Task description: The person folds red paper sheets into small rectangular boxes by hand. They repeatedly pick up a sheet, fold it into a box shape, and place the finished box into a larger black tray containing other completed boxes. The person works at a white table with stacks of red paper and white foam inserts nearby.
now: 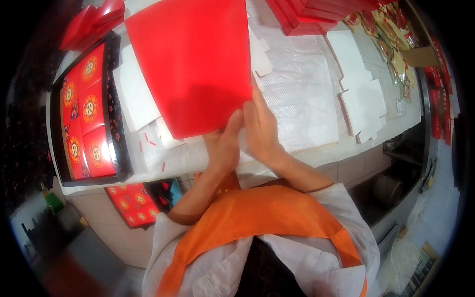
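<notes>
A large flat-faced red piece (198, 64), perhaps a box or a folded cardboard sheet, is raised over the table and tilted toward me. At its lower right corner my left hand (225, 143) is closed on it, thumb on the front and fingers hidden behind. Close beside that, my right hand (261, 126) grips the right edge, its fingers partly out of sight. Behind the red piece, white die-cut cardboard (133, 94) lies on the table, mostly covered by it.
A black-edged box of red patterned packets (89, 111) stands at the left. Red boxes (311, 15) are stacked at the back. More white cardboard (361, 94) lies at the right, near gold-and-red packaged items (391, 34). Another red packet tray (132, 204) sits below the table edge.
</notes>
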